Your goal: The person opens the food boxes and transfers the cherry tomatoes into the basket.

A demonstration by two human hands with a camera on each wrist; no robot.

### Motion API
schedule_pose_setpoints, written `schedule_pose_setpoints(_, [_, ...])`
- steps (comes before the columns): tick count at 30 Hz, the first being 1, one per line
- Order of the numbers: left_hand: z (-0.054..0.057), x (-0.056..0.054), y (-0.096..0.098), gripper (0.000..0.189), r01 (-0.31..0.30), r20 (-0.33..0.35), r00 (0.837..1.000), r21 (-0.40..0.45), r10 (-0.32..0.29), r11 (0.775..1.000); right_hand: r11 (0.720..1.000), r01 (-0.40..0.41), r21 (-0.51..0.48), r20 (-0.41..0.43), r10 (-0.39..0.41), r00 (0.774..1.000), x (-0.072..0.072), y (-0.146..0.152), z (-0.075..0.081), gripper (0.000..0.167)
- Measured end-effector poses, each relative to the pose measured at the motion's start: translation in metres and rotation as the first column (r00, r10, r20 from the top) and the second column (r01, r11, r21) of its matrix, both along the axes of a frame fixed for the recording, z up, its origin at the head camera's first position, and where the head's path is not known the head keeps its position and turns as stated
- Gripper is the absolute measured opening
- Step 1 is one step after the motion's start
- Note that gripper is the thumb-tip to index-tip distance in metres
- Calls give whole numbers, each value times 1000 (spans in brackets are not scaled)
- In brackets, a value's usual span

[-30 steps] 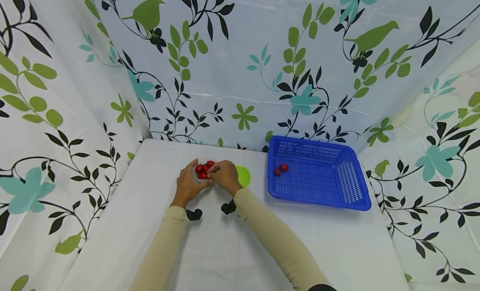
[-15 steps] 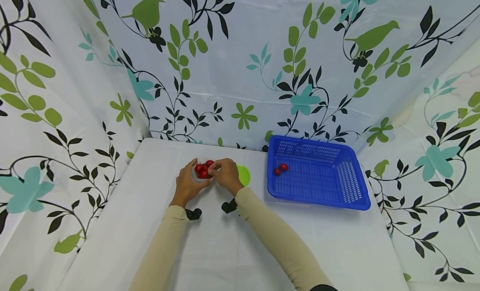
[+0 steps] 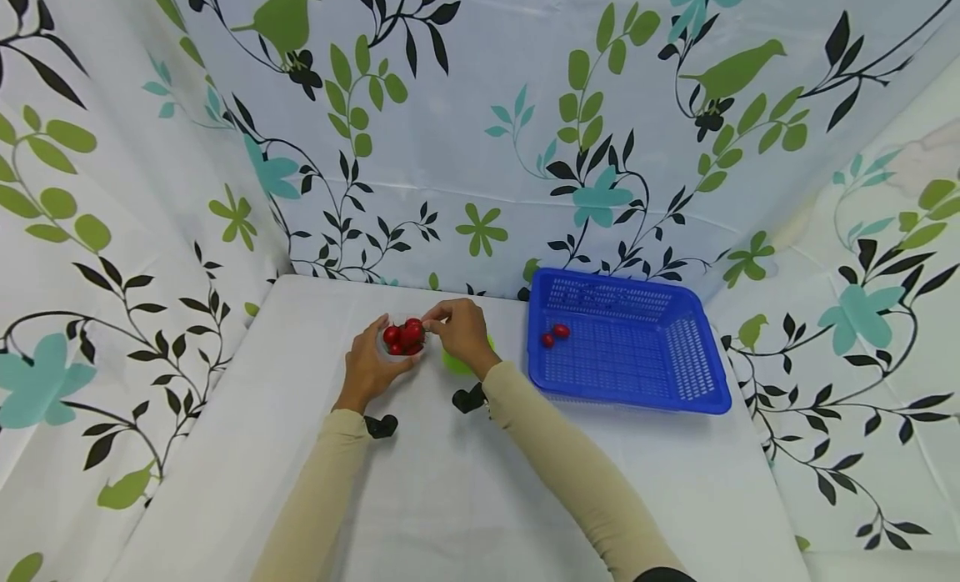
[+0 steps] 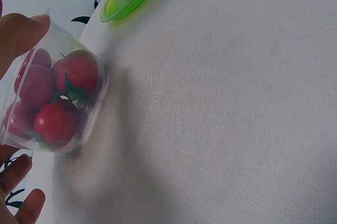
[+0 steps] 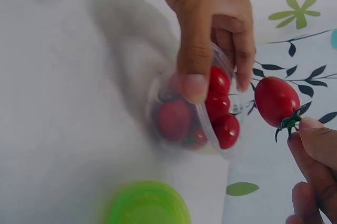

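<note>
My left hand [image 3: 367,365] grips a clear plastic tub [image 4: 63,34] by its sides, with the thumb on one side and fingers on the other. Several red cherry tomatoes [image 4: 56,124] with green stems fill the tub, visible through its wall. Between thumb and finger, my right hand [image 3: 462,333] pinches a cherry tomato [image 5: 276,101] by its green calyx. In the right wrist view this tomato hangs apart from the others, off the tub's open mouth. A bright green lid [image 5: 149,205] lies on the table near the right hand, which partly covers it in the head view.
A blue plastic basket [image 3: 622,382] stands on the right of the white-covered table [image 3: 465,499]. Two small red tomatoes [image 3: 560,330] lie inside it, at its left. A curtain [image 3: 450,107] printed with leaves and birds hangs behind the table and along both sides.
My right hand has drawn up and right from over the tub and now pinches a tomato by its stem. The left hand keeps its grip on the tub. The head view has shifted slightly.
</note>
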State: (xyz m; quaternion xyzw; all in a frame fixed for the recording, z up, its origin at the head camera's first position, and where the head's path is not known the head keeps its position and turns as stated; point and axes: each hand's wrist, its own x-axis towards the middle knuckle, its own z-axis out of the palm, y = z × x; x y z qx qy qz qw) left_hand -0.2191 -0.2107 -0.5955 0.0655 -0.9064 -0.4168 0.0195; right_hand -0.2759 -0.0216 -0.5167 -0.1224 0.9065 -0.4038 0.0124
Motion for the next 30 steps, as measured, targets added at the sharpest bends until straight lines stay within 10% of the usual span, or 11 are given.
schedule_pose_setpoints(30, [-1,-1,0,103,18,-10,1000,17,-17,1000,977,150,-155,14,-150,989,-12,117,41,6])
